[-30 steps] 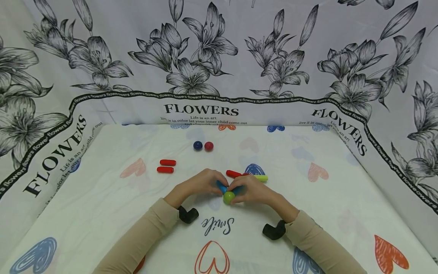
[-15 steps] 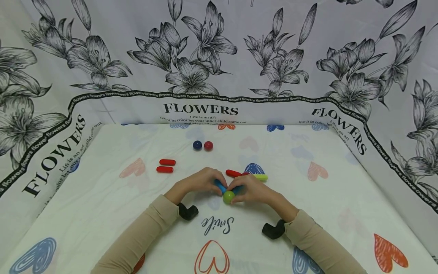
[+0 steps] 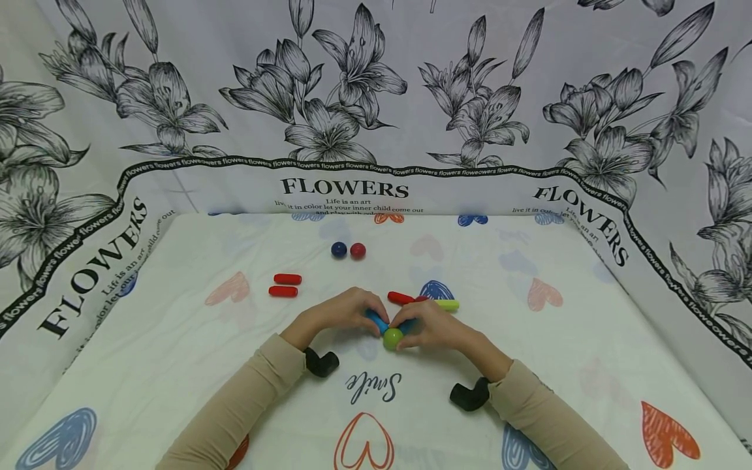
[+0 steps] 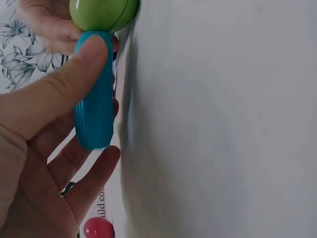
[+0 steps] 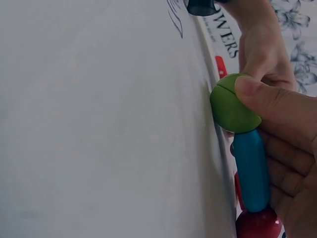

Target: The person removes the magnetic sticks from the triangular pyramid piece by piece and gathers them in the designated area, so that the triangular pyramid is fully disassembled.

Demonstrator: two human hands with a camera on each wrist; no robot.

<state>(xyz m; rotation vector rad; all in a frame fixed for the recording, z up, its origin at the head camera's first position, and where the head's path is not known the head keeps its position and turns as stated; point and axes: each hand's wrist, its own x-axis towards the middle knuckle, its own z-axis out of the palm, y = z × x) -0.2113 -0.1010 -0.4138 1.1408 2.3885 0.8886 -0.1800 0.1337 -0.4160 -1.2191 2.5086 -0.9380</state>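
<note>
pinching a blue stick (image 3: 378, 321) curled in the left hand (image 3: 341, 314) against the green ball (image 3: 392, 338), right hand (image 3: 431, 326) gripped ball and second blue stick (image 5: 251, 169) mid-table, steadying the joint.

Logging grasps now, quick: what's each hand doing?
Left hand: holds a blue stick that touches the green ball.
Right hand: holds the green ball and another blue stick.

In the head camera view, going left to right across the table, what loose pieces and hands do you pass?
Two red sticks → left hand → green ball → right hand. The blue and red balls farther back and the sticks behind the hands overlap these in order, so I leave them out.
</note>
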